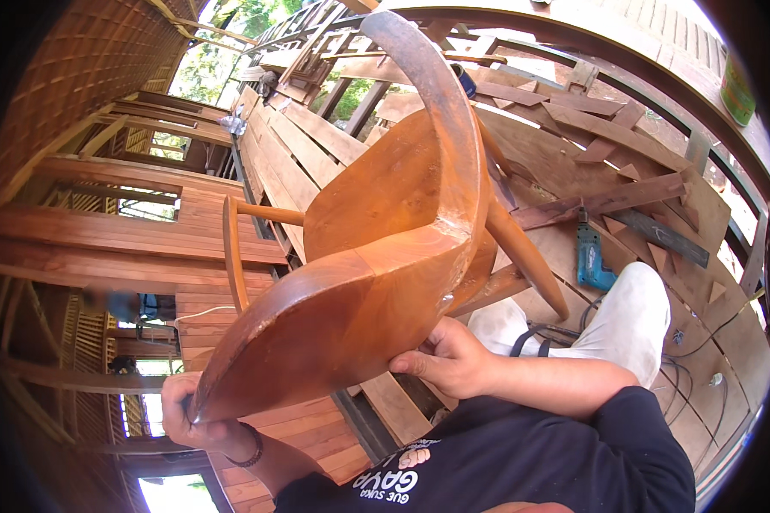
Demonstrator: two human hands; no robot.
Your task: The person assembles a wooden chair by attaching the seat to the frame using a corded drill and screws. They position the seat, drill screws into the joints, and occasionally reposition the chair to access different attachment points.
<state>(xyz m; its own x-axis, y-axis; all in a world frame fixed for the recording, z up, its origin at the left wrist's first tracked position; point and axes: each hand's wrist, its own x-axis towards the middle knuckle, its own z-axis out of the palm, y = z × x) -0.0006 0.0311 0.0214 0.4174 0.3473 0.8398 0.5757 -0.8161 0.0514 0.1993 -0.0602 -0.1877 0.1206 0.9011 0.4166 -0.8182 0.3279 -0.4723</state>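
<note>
The right hand [450, 359] has its grip closed on the lower edge of a big wooden chair [376, 256]. The fingers curl under the thick brown wood, and the thumb lies along the rim. The left hand [192, 416] is lower down, at the far left end of the same curved piece. Its grip is wrapped tight around that tip. There is a dark band on the left wrist.

The chair is held up in the air, close to the person's chest, and it is tipped over. Its curved back [441, 103] sweeps up toward the top of the picture. Round legs [526, 256] stick out to the right, and a thin rail [233, 256] sticks out to the left. The wood is reddish brown and a bit shiny.

The person wears a dark shirt [522, 462] with light letters and pale trousers [624, 321].

Below the chair is a floor of wooden planks [291, 145]. To the right, a blue power drill [590, 256] lies on the boards, just beside the pale knee. Black cords [693, 376] curl near it. Many short scraps of wood [607, 128] lie scattered farther off. A green can [737, 90] stands on a ledge at the top right. On the left are wooden beams and slatted walls [77, 128], with green trees [222, 51] showing beyond.
</note>
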